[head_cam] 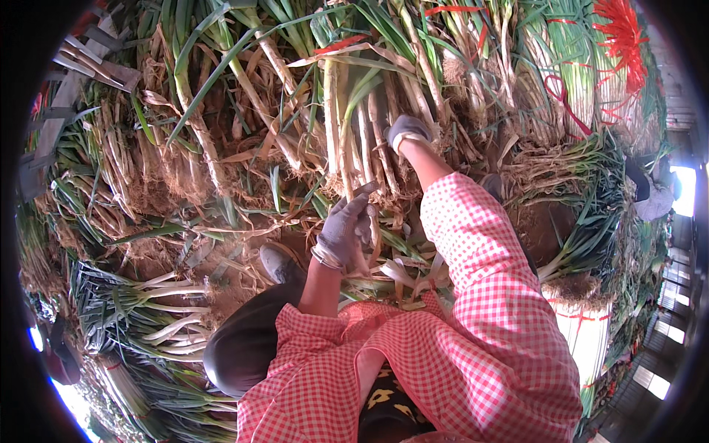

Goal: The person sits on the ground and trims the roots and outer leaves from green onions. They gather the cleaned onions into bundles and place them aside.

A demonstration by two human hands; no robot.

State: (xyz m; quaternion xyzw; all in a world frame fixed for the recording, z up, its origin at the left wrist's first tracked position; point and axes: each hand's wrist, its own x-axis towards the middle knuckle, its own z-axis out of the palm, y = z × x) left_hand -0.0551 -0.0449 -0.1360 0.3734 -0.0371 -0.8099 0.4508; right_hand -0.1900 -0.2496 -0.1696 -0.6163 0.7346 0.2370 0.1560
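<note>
My left hand [344, 226], in a grey glove, is closed around a small knife [366, 189] whose dark blade points up and right. The same hand touches the root end of a long green onion [345, 160], and a peeled strip of leaf hangs below the fingers. Farther up and right, my right hand [407, 132], also gloved, reaches among the pale stalks of unpeeled green onions [379, 145]; its fingers are partly hidden, and whether it grips a stalk I cannot tell.
Cleaned green onions [180, 315] lie at the lower left. A tied bundle [579, 332] stands at the right, with more onions [587, 160] above it. Red ties [623, 44] hang at the upper right. Dry leaves litter the ground by my shoe [278, 262]. Another person [653, 194] is partly visible at the right edge.
</note>
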